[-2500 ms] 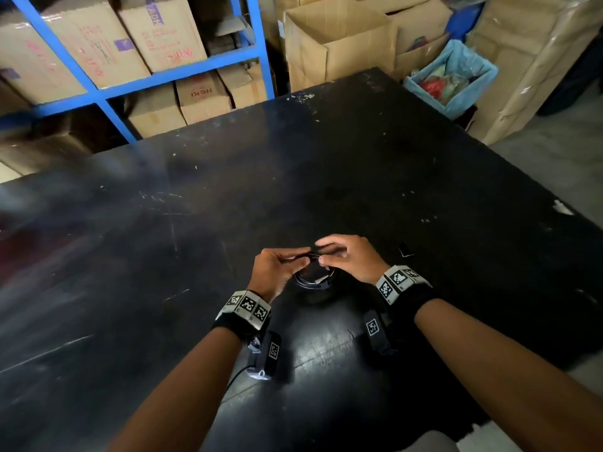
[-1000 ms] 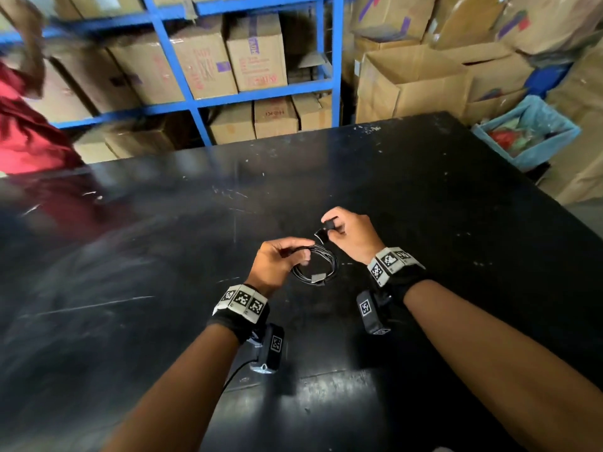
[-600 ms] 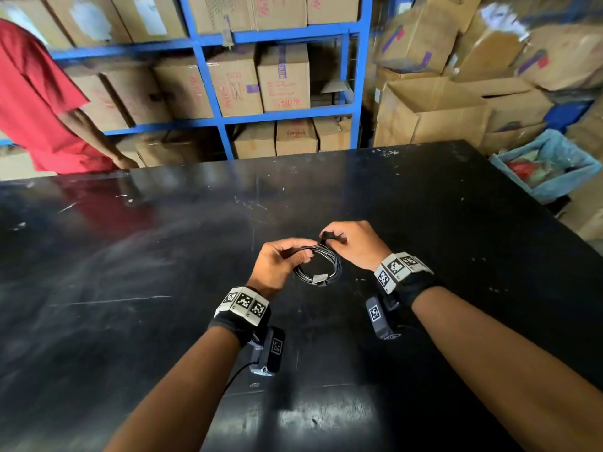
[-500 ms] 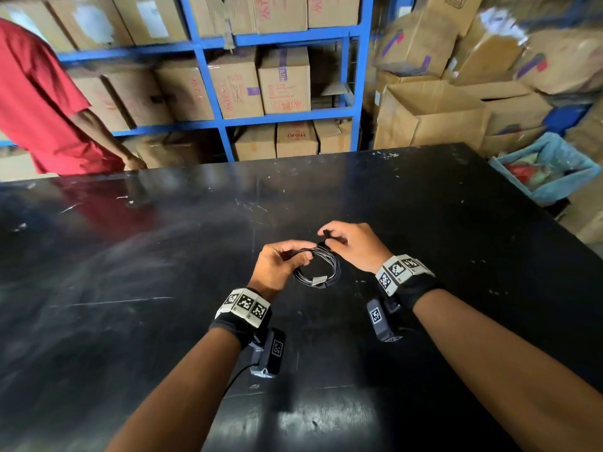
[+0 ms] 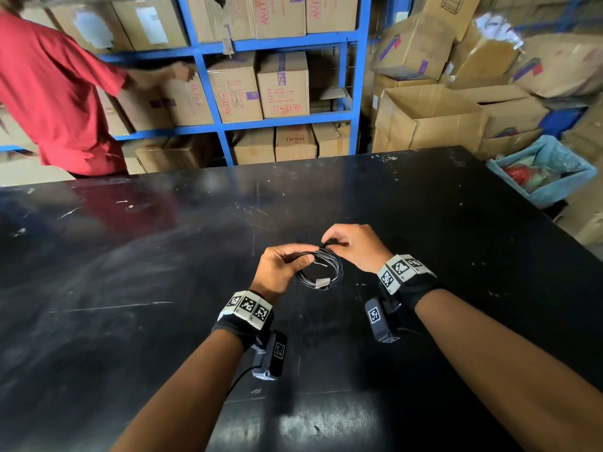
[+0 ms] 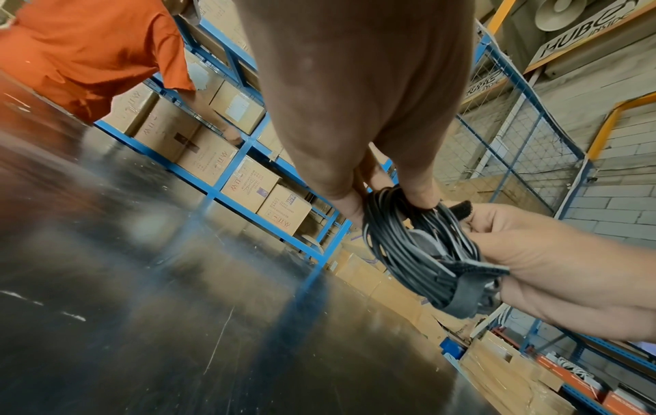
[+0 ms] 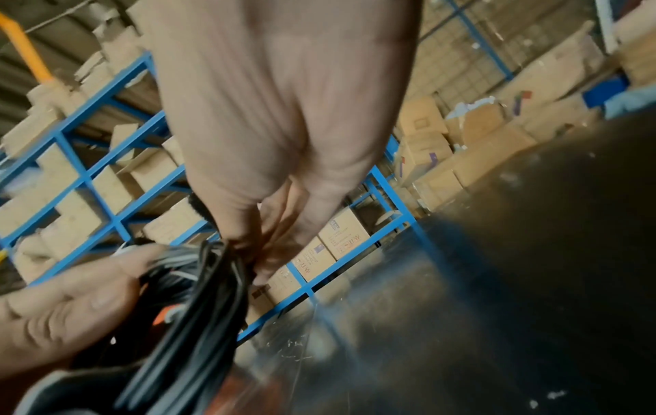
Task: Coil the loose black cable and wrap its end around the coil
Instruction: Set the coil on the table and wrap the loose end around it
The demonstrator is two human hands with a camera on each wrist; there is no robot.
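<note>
The black cable (image 5: 321, 272) is wound into a small round coil and held just above the black table (image 5: 163, 288). A grey strap (image 5: 323, 283) binds its near side. My left hand (image 5: 308, 256) pinches the coil's left top between thumb and fingers. In the left wrist view the coil (image 6: 419, 247) hangs from those fingertips (image 6: 419, 196). My right hand (image 5: 331, 243) pinches a short black end (image 6: 461, 209) at the top of the coil. In the right wrist view the cable (image 7: 199, 303) runs down from my right fingers (image 7: 255, 252), with my left hand (image 7: 71, 303) beside it.
A person in a red shirt (image 5: 55, 93) stands beyond the table's far left edge and reaches toward blue shelving (image 5: 352, 93) stacked with cartons. Open cartons (image 5: 424, 119) and a blue bin (image 5: 541, 171) sit past the far right corner.
The coil has come up off the table. My right hand, apart with the end a second ago, is back against the coil's top. The person in red now reaches to the shelves.
</note>
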